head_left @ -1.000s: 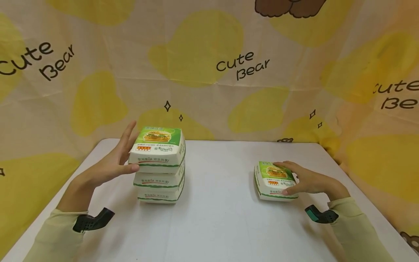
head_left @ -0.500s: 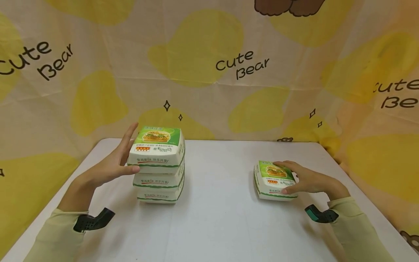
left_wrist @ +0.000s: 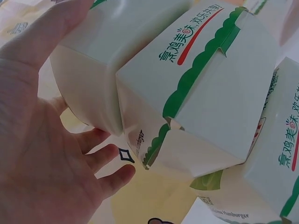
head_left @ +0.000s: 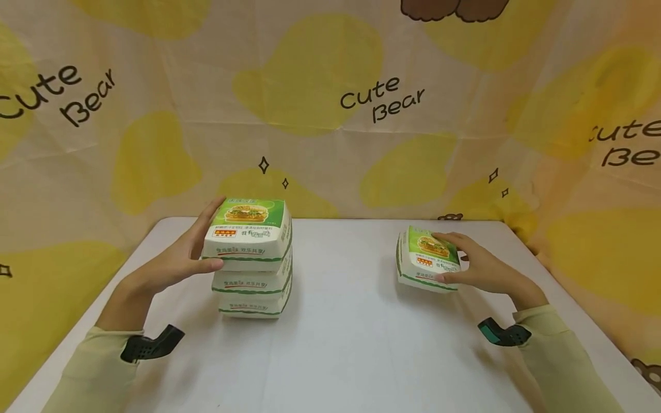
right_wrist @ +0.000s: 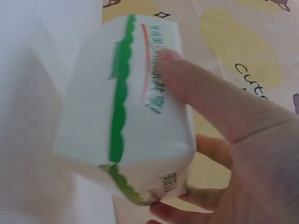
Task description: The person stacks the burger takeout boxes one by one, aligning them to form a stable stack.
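On the left of the head view stands a stack of three white-and-green burger boxes. My left hand grips the top burger box, thumb on its front and fingers round its left side towards the back. Below sit the middle box and the bottom box. My right hand pinches a fourth, matching burger box, raised off the table and slightly tilted. The right wrist view has the thumb on that box's printed front and other fingers behind it.
A white table spans the space between the stack and the right-hand box. Behind it hangs a cream cloth with yellow patches and "Cute Bear" lettering. Dark devices are strapped to both sleeved wrists.
My right hand has lifted its burger box off the table and tilted it. The left hand's raised fingers have closed in against the top box; the stack stays in place.
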A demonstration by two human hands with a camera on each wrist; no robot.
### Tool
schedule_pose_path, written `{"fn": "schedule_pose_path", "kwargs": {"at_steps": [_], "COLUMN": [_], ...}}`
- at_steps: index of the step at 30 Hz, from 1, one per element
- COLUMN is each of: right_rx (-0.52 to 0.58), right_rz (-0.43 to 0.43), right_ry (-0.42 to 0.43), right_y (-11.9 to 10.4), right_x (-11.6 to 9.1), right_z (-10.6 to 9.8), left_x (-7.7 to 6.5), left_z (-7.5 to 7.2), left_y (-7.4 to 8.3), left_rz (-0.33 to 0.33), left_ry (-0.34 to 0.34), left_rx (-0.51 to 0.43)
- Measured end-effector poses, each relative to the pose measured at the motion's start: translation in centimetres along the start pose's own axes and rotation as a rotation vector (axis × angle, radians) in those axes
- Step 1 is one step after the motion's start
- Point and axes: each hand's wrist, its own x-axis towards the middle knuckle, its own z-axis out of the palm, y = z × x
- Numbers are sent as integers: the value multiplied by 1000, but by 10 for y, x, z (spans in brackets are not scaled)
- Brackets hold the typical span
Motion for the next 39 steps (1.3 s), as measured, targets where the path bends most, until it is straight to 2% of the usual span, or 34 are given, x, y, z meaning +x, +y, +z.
{"fn": "schedule_pose_path", "kwargs": {"at_steps": [6, 15, 21, 30, 39], "right_rx": [37, 51, 76, 42, 16], "right_rz": [-71, -79, -83, -88, -77], "right_ry": [89, 65, 51, 64, 68], "right_y": [-14, -33, -41, -46, -57], "right_x": [11, 20, 25, 25, 28], "right_z": [-5, -6, -8, -17, -26], "left_x": [2, -9, -12, -10, -3], "left_z": [0, 3, 0, -4, 1], "left_y": [-2, -4, -4, -1, 3], "left_rz": [9, -12, 16, 29, 29], "left_ry": [0, 13, 11, 13, 0], "left_rx": [-19, -19, -34, -14, -17]}}
